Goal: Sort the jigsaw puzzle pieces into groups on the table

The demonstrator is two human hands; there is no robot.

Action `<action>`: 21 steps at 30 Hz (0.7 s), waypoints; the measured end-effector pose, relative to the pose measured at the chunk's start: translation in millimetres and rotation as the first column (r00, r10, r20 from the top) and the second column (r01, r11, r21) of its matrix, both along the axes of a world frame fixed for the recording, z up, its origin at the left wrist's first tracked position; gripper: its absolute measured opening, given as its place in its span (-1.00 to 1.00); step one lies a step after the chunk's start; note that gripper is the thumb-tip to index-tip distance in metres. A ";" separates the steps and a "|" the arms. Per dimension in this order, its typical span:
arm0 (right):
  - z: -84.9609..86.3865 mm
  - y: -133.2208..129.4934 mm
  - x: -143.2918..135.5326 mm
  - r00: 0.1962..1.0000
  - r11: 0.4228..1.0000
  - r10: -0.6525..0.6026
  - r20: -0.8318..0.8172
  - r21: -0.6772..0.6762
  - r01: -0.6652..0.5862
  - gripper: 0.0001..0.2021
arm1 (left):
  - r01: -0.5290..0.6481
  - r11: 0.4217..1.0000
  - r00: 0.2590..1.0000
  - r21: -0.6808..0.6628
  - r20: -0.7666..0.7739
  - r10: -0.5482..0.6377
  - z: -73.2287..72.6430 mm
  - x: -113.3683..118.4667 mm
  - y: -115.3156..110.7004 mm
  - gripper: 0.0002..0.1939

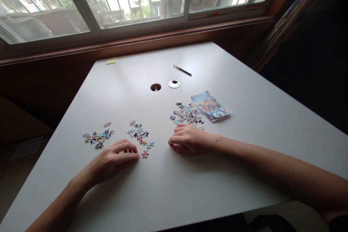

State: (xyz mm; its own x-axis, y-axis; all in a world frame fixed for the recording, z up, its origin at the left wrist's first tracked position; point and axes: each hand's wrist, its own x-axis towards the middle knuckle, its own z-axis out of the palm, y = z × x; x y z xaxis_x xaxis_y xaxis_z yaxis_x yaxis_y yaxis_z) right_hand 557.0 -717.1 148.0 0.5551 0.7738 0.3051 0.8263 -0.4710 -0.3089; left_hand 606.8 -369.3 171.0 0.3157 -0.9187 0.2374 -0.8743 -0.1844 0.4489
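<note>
The left hand (119, 156) rests with fingers loosely curled, just beside the red puzzle piece (145, 154); the right hand (187, 138) lies near the right pile of pieces (187, 113), and whether its fingers pinch something, one cannot tell. If the left wrist sweeps sideways, it could push the left pile (98, 137) into the middle pile (138, 132), and the pieces would mix.
</note>
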 end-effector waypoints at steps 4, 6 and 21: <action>-0.3 0.3 0.3 1.000 1.000 0.003 0.005 0.009 -0.003 -0.87 | -0.049 0.999 0.993 -0.013 0.108 0.050 -1.3 0.8 -1.5 -0.59; -0.6 0.6 0.5 1.000 1.000 0.001 0.007 0.013 -0.001 -0.87 | -0.048 0.999 0.994 0.016 0.102 0.046 -3.1 2.7 -1.0 -0.59; 1.4 1.0 0.2 1.000 1.000 0.002 0.000 0.006 -0.002 -0.87 | -0.071 0.997 0.991 0.040 0.113 0.066 -7.9 5.5 2.7 -0.59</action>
